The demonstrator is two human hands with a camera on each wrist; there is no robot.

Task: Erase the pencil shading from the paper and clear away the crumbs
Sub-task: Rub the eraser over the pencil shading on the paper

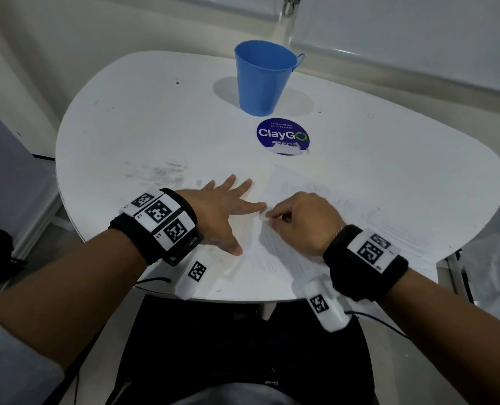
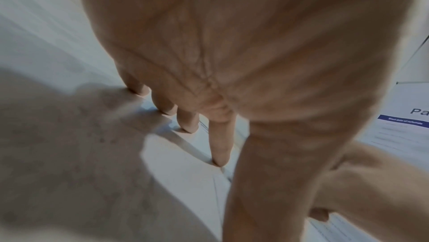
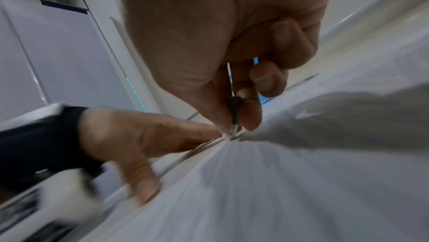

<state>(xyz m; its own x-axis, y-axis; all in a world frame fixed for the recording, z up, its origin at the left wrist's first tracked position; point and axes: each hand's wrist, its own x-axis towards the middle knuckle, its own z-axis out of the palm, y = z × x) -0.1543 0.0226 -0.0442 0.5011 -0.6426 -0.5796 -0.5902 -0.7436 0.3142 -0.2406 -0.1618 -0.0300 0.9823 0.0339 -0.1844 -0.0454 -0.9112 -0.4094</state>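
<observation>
We see a white rounded tabletop (image 1: pixel 120 135) with grey smudges at its left middle. A blue bucket (image 1: pixel 261 78) stands upright at the upper centre, and a round blue sticker (image 1: pixel 283 136) lies flat just below it. A pencil-shaded paper (image 1: pixel 345 211) lies at the lower right, where both hands rest: the left hand (image 1: pixel 222 211) flat, the right hand (image 1: pixel 304 222) curled.
</observation>
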